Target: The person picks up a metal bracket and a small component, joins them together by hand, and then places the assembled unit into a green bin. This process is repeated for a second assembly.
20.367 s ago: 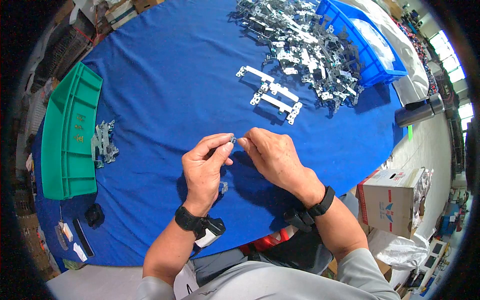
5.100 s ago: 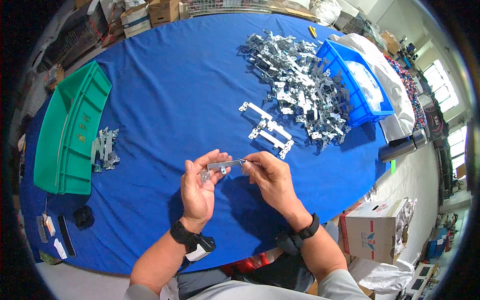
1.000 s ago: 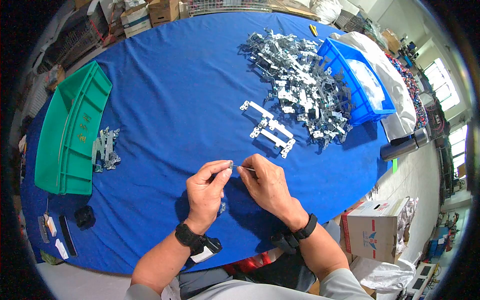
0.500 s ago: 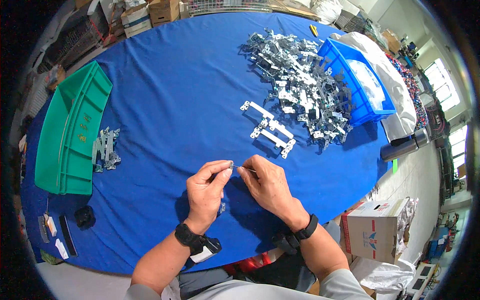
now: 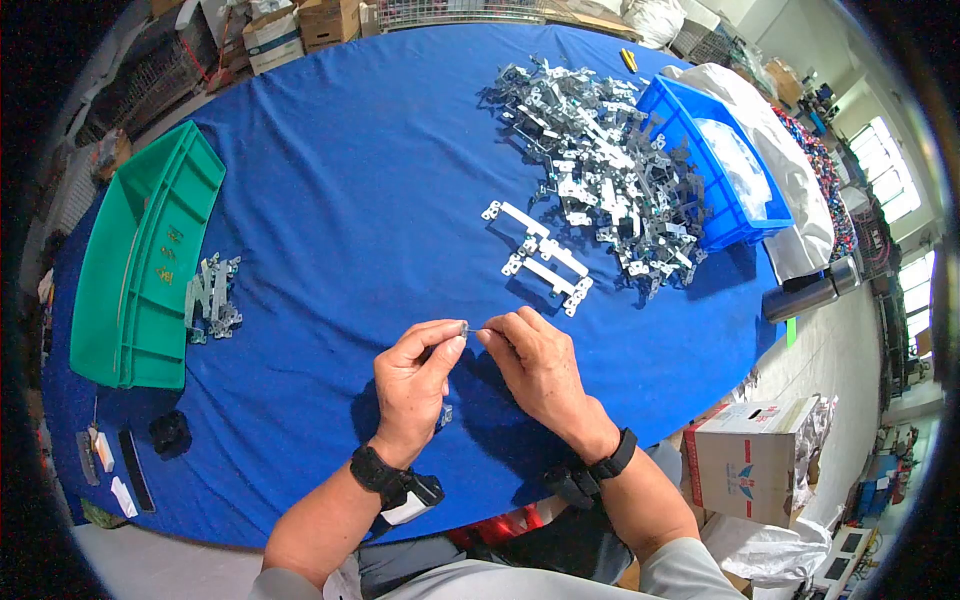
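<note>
My left hand (image 5: 412, 385) pinches a small metal bracket (image 5: 444, 414) between thumb and forefinger. Most of that bracket is covered by the fingers; one end pokes out below the palm. My right hand (image 5: 540, 370) faces it, closed on a thin metal rod (image 5: 474, 331) whose tip meets the left fingertips. What kind of tool or pin the rod is cannot be made out. Beyond the hands, a few silvery metal brackets (image 5: 548, 282) lie loosely together on the blue cloth (image 5: 350, 180).
A large heap of metal brackets (image 5: 600, 150) spreads beside a blue crate (image 5: 715, 180). Further left, a green bin (image 5: 135, 270) stands near a small stack of brackets (image 5: 212, 300). A steel flask (image 5: 810, 292) lies at the right edge. A yellow-handled tool (image 5: 627, 61) rests at the back.
My right fingers have curled and shifted slightly along the rod, and its rear end no longer shows behind them. The left hand stays in place.
</note>
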`<state>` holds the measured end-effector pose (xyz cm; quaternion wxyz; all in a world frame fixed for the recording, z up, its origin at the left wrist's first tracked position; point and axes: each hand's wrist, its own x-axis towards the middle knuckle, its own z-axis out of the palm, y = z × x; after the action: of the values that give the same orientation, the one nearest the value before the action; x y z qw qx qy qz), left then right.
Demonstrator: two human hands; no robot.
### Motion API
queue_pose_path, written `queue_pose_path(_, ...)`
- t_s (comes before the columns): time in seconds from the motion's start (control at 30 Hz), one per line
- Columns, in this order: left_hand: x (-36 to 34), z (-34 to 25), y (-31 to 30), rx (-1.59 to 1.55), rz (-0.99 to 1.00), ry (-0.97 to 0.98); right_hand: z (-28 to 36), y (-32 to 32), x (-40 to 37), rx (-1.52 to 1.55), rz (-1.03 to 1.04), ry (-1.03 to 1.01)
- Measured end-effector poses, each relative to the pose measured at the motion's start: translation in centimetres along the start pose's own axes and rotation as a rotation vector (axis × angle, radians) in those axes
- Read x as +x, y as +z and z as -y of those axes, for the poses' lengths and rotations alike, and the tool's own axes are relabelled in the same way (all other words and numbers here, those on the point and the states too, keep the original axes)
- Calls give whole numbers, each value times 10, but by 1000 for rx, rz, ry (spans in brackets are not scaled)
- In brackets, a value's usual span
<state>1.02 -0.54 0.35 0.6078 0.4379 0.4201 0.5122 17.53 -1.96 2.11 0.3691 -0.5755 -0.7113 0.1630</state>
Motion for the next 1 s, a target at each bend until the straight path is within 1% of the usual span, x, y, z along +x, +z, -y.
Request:
queue_pose_path(0.07,0,0,0,0,0,1,1,1,0,5,-14,8)
queue_pose_path(0.13,0,0,0,1,1,-6,2,2,0,97,-40,21)
queue_pose_path(0.37,0,1,0,16,4,2,0,2,-1,11,15,-13)
queue_pose_path(0.43,0,0,0,10,9,3,6,-1,0,29,55,89)
queue_pose_path(0.57,0,1,-1,9,10,1,-1,5,-1,32,11,33)
queue_pose_path(0.67,-1,0,0,35,16,15,-1,6,-2,-29,17,24)
queue_pose_path(0.73,-1,0,0,46,19,14,-2,6,-3,-138,78,29)
queue_pose_path(0.77,-1,0,0,46,19,14,-2,6,-3,-138,78,29)
queue_pose_path(0.87,-1,1,-1,54,16,20,-2,6,-2,-124,51,20)
queue_pose_path(0.93,-1,2,-1,48,23,22,1,7,-2,-23,-26,23)
queue_pose_path(1.0,-1,1,-1,47,22,21,2,5,-1,-20,-18,23)
